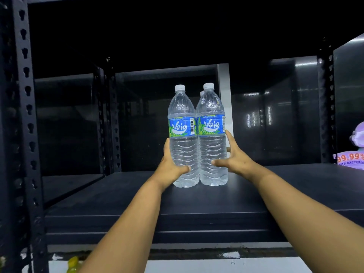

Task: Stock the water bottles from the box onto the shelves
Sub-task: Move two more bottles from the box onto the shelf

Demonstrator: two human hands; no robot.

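Two clear water bottles with white caps and blue "Waig" labels stand upright side by side on the black shelf (122,196). My left hand (170,164) wraps around the lower part of the left bottle (182,138), thumb across its front. My right hand (232,156) cups the right bottle (211,134) from the right side, thumb across its front. The white cap of a third bottle (201,93) peeks out behind the two. The box is not in view.
Black perforated steel uprights stand at the left (25,115) and right (327,107) of the bay. A purple and white product pack (352,152) sits at the shelf's far right. A yellow object (72,263) shows below the shelf at bottom left.
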